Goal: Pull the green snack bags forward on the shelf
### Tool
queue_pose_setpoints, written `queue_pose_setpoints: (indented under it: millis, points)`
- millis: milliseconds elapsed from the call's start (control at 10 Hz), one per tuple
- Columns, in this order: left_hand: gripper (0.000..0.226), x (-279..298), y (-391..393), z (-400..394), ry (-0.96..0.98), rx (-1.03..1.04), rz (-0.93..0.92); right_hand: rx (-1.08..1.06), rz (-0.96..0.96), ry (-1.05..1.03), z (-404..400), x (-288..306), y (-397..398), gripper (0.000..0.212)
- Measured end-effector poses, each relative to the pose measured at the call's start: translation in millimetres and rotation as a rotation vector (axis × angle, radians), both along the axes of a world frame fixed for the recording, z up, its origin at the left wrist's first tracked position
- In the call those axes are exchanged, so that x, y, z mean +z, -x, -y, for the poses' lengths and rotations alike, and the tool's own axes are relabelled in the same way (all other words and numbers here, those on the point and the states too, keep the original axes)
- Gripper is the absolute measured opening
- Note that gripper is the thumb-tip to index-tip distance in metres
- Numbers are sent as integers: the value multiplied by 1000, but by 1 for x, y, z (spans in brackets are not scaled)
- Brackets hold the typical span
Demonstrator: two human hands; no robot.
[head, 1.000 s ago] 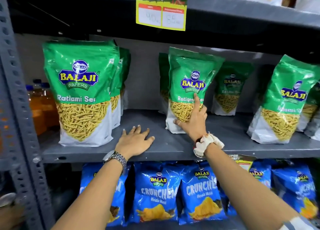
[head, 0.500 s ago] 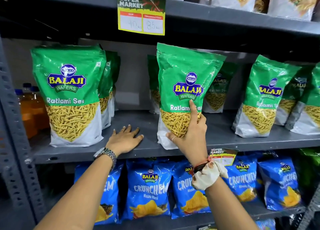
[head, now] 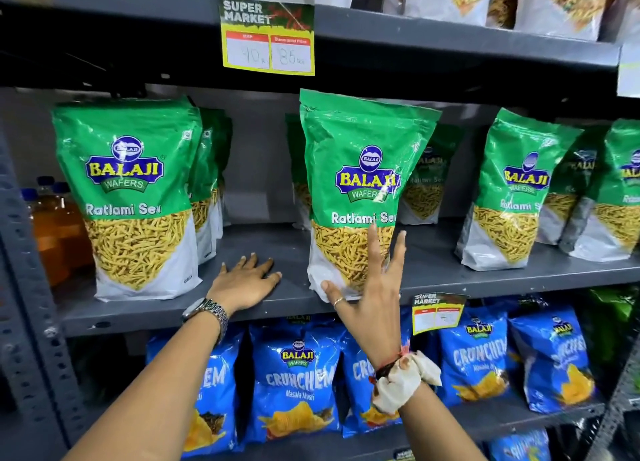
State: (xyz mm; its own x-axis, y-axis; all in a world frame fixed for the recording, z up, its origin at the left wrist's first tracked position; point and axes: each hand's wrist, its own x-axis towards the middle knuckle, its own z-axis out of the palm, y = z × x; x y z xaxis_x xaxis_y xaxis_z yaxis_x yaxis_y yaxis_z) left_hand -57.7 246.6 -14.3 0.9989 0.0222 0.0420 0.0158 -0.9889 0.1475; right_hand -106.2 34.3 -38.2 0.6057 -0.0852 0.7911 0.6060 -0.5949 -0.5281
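Note:
Green Balaji Ratlami Sev bags stand on the grey middle shelf (head: 166,313). The middle bag (head: 360,169) stands upright at the shelf's front edge. My right hand (head: 369,287) is in front of its lower part, fingers spread, thumb by the bag's bottom corner, no grip on it. My left hand (head: 244,284) lies flat on the shelf, palm down, between the middle bag and the left front bag (head: 131,190), which also stands at the front edge. Another green bag (head: 512,190) stands further back at the right, with more bags behind each row.
Blue Crunchem bags (head: 298,381) fill the shelf below. A yellow price tag (head: 268,34) hangs from the upper shelf, a smaller one (head: 438,313) from the middle shelf's edge. Orange drink bottles (head: 57,225) stand at the far left behind the rack upright.
The middle green bag has come forward to the shelf's front edge. My right hand has opened and its fingers have spread off the bag. My left hand stays flat on the shelf.

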Motion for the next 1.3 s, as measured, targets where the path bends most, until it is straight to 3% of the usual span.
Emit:
queue_pose_setpoints:
  millis: [700, 1300]
  points:
    - [61, 0, 1, 0, -14, -5, 19, 25, 15, 58, -8, -4, -47, 87]
    - [61, 1, 1, 1, 7, -8, 36, 35, -4, -25, -11, -5, -47, 91]
